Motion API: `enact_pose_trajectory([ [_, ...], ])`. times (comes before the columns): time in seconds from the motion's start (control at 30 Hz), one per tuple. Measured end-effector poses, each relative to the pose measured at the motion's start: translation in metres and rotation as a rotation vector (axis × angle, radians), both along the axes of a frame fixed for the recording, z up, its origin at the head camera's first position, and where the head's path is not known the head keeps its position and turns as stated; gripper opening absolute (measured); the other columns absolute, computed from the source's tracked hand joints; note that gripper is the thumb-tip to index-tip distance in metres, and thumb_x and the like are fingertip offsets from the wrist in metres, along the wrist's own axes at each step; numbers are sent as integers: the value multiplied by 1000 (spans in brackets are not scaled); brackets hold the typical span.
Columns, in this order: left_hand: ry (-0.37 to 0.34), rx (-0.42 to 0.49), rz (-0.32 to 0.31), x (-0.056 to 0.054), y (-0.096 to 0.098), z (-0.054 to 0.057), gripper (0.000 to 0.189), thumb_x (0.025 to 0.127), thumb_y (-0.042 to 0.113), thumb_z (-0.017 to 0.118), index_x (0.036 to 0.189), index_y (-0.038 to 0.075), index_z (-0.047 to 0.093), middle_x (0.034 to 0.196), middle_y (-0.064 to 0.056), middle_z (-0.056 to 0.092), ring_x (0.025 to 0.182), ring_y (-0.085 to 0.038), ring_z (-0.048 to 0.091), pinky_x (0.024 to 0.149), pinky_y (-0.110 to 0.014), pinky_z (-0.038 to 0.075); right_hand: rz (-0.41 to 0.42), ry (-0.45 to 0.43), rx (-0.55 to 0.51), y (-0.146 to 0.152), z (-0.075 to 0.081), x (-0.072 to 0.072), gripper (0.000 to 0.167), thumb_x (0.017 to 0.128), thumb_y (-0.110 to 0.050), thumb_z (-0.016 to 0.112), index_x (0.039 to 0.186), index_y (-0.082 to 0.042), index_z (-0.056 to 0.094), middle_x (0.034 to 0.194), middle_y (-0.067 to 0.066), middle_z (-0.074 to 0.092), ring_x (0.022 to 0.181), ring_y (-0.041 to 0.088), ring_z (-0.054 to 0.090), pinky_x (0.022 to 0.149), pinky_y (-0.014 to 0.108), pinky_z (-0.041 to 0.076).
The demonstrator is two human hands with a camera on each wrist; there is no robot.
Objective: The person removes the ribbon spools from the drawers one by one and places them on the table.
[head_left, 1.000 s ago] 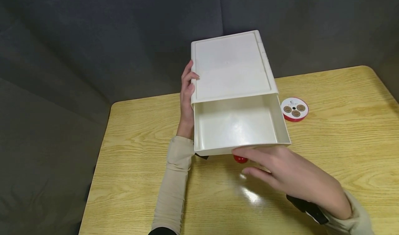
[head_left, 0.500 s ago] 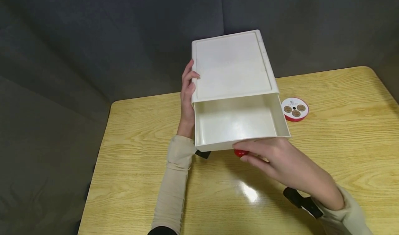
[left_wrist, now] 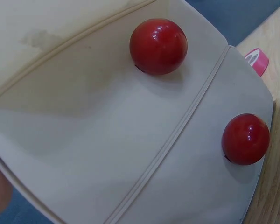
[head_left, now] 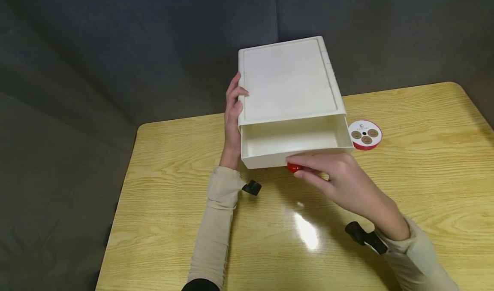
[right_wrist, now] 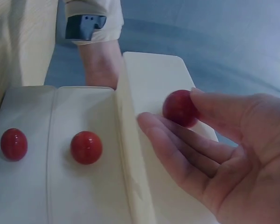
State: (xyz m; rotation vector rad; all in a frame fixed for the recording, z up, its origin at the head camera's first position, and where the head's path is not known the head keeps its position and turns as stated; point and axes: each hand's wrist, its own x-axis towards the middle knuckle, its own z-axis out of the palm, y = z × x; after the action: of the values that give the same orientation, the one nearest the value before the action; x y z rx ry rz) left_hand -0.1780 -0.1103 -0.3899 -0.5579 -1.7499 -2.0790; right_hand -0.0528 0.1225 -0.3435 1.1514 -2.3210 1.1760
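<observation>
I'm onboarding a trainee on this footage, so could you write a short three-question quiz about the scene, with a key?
1. Multiple choice: Where does the left hand rest on the white drawer unit?
A. right side
B. left side
C. back

2. True or false: The drawer at the right hand is partly open.

3. Count: How many red knobs show in the right wrist view?

Key: 1. B. 2. True. 3. Three.
</observation>
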Motion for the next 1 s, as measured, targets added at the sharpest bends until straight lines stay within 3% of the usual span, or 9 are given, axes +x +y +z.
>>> enact_pose_trajectory([
  [0.13, 1, 14, -4, -1, 0, 0, 23, 94, 30, 37, 105, 34, 57, 165, -16, 26, 151, -23, 24, 120, -39, 22, -29, -2, -32, -2, -4, -6, 29, 90, -4, 77, 120, -4, 77, 114, 5, 77, 99, 23, 76, 82, 25, 57],
  [0.37, -19, 19, -1, 1, 1, 2, 24, 95, 30, 36, 105, 35, 57, 166, -11, 26, 151, -20, 25, 121, -41, 22, -108, -82, -65, -5, -13, -16, 36, 86, 2, 79, 121, -8, 77, 112, 4, 78, 82, 9, 70, 63, 16, 50],
  [0.6, -63, 22, 25, 3, 3, 3, 23, 94, 32, 37, 103, 35, 57, 165, -4, 30, 150, -16, 26, 121, -41, 21, -157, -144, -107, -11, -18, -22, 36, 88, 5, 78, 122, -6, 76, 115, 7, 77, 86, 13, 73, 70, 13, 52],
  [1.0, -63, 28, 34, 3, 4, 4, 22, 94, 32, 37, 101, 35, 57, 164, -5, 31, 151, -16, 26, 121, -41, 21, -177, -128, -141, -16, -20, -29, 35, 89, 5, 77, 122, -2, 75, 119, 12, 75, 88, 17, 73, 70, 16, 56],
])
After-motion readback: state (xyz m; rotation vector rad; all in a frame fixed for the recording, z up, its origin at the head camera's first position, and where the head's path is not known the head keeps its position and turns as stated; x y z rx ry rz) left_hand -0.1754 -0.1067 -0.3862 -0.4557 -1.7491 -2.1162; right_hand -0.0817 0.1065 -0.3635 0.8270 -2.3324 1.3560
